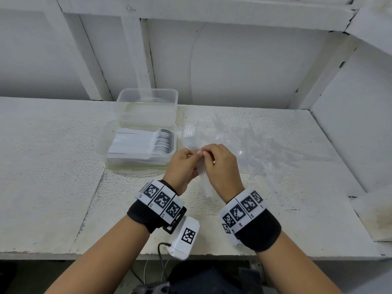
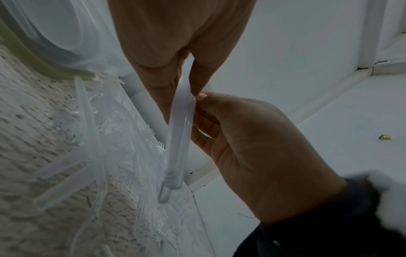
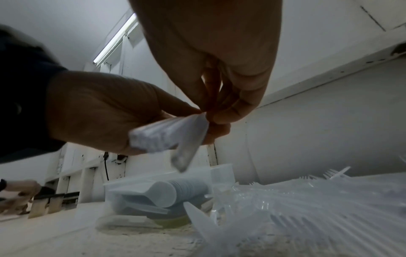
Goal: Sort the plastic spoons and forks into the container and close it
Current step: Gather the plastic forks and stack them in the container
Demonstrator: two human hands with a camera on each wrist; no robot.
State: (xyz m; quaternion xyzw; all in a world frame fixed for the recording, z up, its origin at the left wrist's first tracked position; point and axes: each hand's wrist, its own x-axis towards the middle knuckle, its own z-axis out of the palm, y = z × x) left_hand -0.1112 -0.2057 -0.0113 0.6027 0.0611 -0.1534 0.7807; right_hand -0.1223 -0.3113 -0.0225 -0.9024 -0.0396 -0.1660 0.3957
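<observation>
A clear container (image 1: 106, 145) left of my hands holds a stacked row of white plastic spoons (image 1: 148, 142), which the right wrist view shows as spoons (image 3: 167, 191). Loose clear forks (image 1: 233, 143) lie scattered on the table to the right. Both hands are raised above the table, together on a nested stack of clear forks (image 1: 200, 166). My left hand (image 1: 192, 154) grips the stack (image 3: 153, 137). My right hand (image 1: 206, 152) pinches the top of one fork (image 3: 189, 151) at the stack's end. The left wrist view shows the stack (image 2: 179, 132) edge-on between both hands.
A second clear tub (image 1: 147, 102) stands behind the container against the white back wall. A yellow-green rim (image 1: 135, 167) shows under the container. A side wall closes the table's right end (image 1: 339, 128). Another person's hand (image 3: 19, 191) shows far left.
</observation>
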